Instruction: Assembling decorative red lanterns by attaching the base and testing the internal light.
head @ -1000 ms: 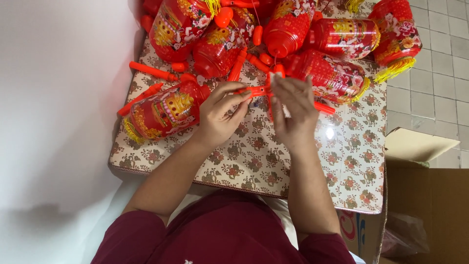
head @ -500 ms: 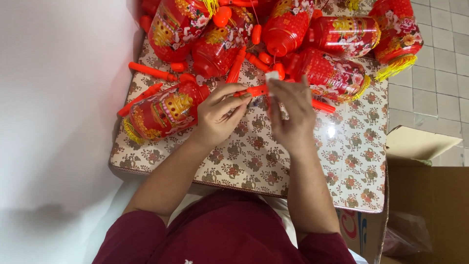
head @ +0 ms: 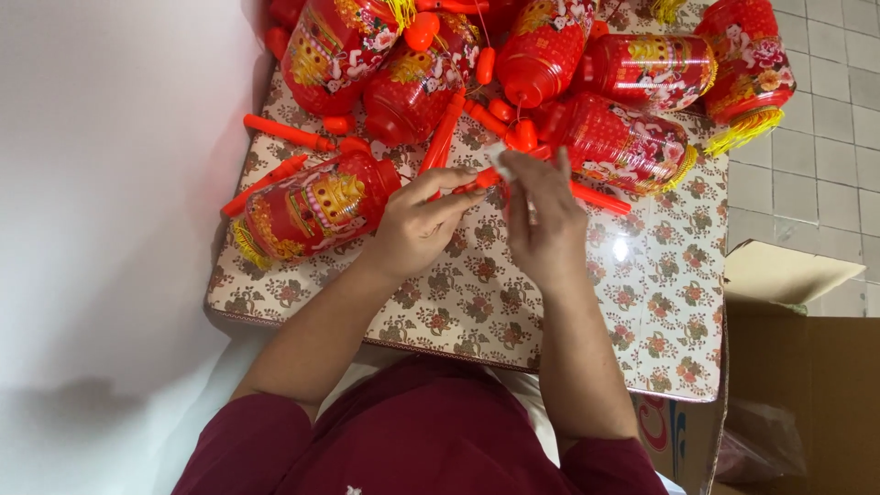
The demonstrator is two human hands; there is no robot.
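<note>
While both forearms angle inward, left hand (head: 417, 225) and right hand (head: 541, 220) fingers pinch an orange stick (head: 484, 179).

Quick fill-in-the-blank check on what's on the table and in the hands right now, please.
1. Both hands, left hand and right hand, hold a thin ____ stick.
2. The lantern nearest the left hand lies on its ____.
3. The tablecloth has a ____ pattern.
4. The open box is made of ____.

Missing words: red; side; flower; cardboard
</note>
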